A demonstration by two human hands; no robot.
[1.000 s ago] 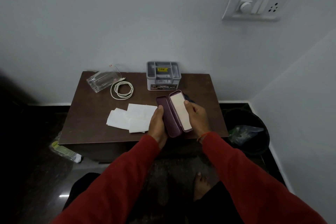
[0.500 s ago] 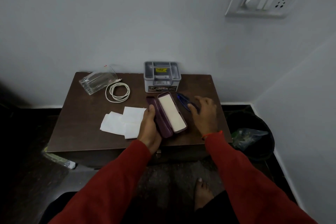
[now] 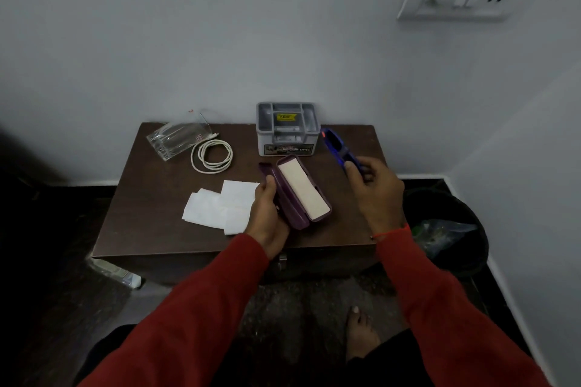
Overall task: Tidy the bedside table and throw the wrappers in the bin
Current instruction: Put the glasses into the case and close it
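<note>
A purple glasses case (image 3: 301, 195) lies opened on the brown bedside table (image 3: 157, 198), its pale lining facing up. My left hand (image 3: 267, 214) grips the case's left half. My right hand (image 3: 374, 188) holds blue glasses (image 3: 338, 148) lifted just right of the case. White tissues (image 3: 220, 207) lie flat left of my left hand. A clear plastic wrapper (image 3: 177, 140) sits at the table's back left, beside a coiled white cable (image 3: 212, 155).
A grey organiser box (image 3: 286, 129) stands at the back middle against the wall. A black bin (image 3: 449, 229) with a plastic bag inside stands on the floor right of the table. A packet (image 3: 116, 273) lies on the floor at the left. My bare foot (image 3: 361, 333) is below.
The case was opened with both hands and laid down on the table. My right hand left it, reached right, and has picked up the blue glasses.
</note>
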